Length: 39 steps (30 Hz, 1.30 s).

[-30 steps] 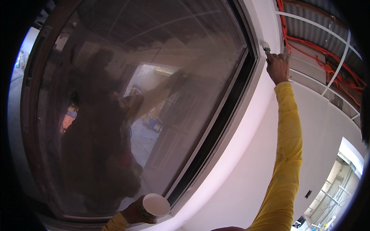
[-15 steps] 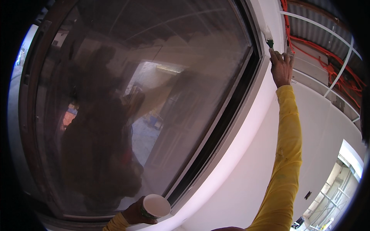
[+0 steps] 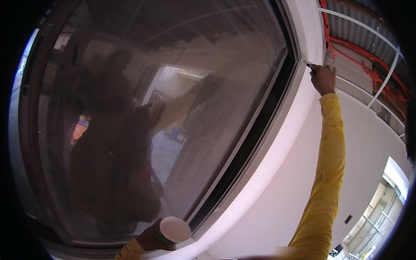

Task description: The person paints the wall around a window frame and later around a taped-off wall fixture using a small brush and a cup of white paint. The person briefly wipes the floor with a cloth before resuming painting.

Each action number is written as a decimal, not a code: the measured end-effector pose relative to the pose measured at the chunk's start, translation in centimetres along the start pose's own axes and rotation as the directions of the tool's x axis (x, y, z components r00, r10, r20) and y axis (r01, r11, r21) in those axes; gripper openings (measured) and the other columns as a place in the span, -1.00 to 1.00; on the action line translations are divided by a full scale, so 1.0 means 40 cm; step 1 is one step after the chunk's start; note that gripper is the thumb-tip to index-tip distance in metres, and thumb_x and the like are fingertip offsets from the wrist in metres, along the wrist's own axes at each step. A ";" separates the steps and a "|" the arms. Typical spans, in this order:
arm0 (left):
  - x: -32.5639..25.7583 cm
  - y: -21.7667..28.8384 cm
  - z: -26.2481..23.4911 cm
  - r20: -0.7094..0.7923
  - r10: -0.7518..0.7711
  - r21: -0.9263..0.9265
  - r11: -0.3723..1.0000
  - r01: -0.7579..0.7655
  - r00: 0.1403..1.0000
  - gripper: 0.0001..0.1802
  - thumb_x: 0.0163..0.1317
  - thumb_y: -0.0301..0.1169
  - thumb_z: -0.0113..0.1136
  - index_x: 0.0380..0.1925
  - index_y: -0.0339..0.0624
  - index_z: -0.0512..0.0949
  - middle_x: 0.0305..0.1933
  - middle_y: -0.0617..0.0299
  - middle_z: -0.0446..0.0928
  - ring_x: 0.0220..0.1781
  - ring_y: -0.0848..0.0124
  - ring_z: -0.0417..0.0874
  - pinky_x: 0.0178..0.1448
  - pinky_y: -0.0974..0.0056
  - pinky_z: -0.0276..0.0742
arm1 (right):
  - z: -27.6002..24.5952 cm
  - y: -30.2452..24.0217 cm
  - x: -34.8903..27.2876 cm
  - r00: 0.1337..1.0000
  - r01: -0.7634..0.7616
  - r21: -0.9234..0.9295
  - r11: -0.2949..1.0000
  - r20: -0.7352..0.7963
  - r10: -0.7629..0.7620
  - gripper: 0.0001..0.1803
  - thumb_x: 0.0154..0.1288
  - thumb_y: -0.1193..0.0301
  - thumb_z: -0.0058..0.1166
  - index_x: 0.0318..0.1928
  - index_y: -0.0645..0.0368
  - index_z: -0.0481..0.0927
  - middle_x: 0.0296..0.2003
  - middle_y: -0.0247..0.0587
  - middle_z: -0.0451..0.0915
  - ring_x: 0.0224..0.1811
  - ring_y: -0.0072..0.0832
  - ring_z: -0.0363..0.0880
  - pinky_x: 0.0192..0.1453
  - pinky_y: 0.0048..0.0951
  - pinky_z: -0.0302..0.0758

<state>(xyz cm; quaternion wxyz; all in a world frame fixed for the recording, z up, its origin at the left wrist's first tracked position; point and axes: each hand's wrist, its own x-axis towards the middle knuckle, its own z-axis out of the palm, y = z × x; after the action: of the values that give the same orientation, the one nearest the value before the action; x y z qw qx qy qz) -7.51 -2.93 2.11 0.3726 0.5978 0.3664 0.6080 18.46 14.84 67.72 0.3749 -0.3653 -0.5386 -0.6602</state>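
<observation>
My right hand (image 3: 323, 79) is raised at the upper right, its fingers closed round a paintbrush (image 3: 310, 65) with a dark handle. The brush's tip meets the white frame (image 3: 299, 80) beside the upper corner of a dark glass window (image 3: 208, 117). At the lower middle, my left hand (image 3: 150, 236) grips a paper cup (image 3: 175, 229) with a white inside and a green patterned outside. The cup's mouth faces me, and what lies deep in it cannot be made out. Both my sleeves are yellow.
White wall (image 3: 277, 190) runs along the right of the window. Orange conduits (image 3: 357, 45) and a white metal ceiling grid (image 3: 383, 80) hang under corrugated roofing at the upper right. An opening with scaffolding (image 3: 377, 221) lies at the lower right, near a small dark wall hole (image 3: 348, 219).
My right hand has moved down and slightly right with the paintbrush, which now tilts more sideways against the frame. The left hand and the cup have barely moved.
</observation>
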 end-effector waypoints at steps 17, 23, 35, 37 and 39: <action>0.046 -0.054 0.021 -0.048 0.119 0.001 0.993 -0.119 0.992 0.15 -0.22 -0.26 0.73 0.38 -0.13 0.21 0.30 0.06 0.44 0.37 0.17 0.47 0.44 0.06 0.41 | -0.306 -0.122 -0.494 0.966 -0.256 0.922 -0.292 0.236 -0.103 -0.60 0.41 0.36 0.05 0.13 0.40 0.55 -0.25 0.00 0.70 -0.53 -0.51 0.59 -0.49 -0.52 0.49; 0.053 -0.086 0.003 -0.055 0.141 0.079 0.988 -0.136 0.989 0.11 -0.23 -0.31 0.72 0.34 -0.10 0.23 0.27 0.11 0.47 0.32 0.23 0.50 0.41 0.11 0.47 | -0.352 -0.334 -0.692 0.701 -0.496 0.812 -0.309 0.163 -0.695 -0.76 0.32 0.41 0.13 -0.11 0.33 0.63 -0.36 -0.07 0.68 -0.61 -0.62 0.54 -0.57 -0.54 0.46; -0.020 -0.014 0.095 -0.031 0.229 0.268 0.940 -0.212 0.973 0.17 -0.28 -0.24 0.76 0.35 -0.07 0.21 0.29 0.09 0.44 0.32 0.19 0.53 0.43 0.09 0.50 | -0.506 -0.523 -0.855 0.444 -0.319 0.938 -0.138 0.019 -0.896 -0.85 0.17 0.52 0.30 -0.23 0.26 0.69 -0.32 -0.15 0.70 -0.34 -0.46 0.70 -0.18 -0.45 0.63; -0.045 -0.002 0.112 -0.073 0.212 0.293 0.939 -0.182 0.975 0.16 -0.28 -0.27 0.76 0.34 -0.07 0.21 0.28 0.10 0.45 0.31 0.20 0.53 0.42 0.10 0.51 | -0.537 -0.503 -0.839 0.431 -0.480 0.876 -0.050 0.185 -0.883 -0.86 0.16 0.50 0.32 -0.24 0.19 0.71 -0.26 -0.16 0.72 -0.26 -0.40 0.74 -0.11 -0.39 0.67; -0.057 0.014 0.113 -0.076 0.221 0.359 0.916 -0.180 0.972 0.14 -0.27 -0.29 0.75 0.33 -0.07 0.22 0.28 0.11 0.46 0.31 0.20 0.54 0.41 0.10 0.52 | -0.555 -0.468 -0.814 0.264 -0.665 0.737 0.125 0.388 -0.883 -0.85 0.17 0.49 0.31 -0.21 0.18 0.73 -0.20 -0.19 0.73 -0.25 -0.39 0.72 -0.10 -0.36 0.66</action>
<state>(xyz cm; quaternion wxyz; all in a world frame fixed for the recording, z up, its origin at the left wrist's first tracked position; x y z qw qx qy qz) -2.99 -5.23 1.63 0.1742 0.6529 0.4260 0.6016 14.82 -1.13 27.28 0.0095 -0.2515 -0.9422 0.2212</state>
